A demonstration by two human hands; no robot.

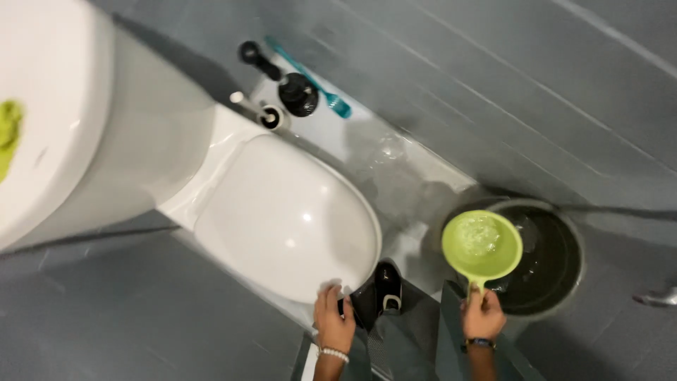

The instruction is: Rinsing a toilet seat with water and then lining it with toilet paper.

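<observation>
Two hands worked beside the white toilet (282,212): the left hand (333,321) rested with fingers spread on the closed lid's front edge. Just right of the toilet, over a dark bucket (553,261), the right hand (483,315) gripped a green dipper (482,245) by its handle; water-filled, it likely felt heavy and slippery.

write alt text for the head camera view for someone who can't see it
Seen from above, a person's right hand holds a lime-green scoop of water over a dark bucket, while the left hand rests on the front edge of a closed white toilet lid. A black brush holder and a teal brush sit by the grey tiled wall.
</observation>
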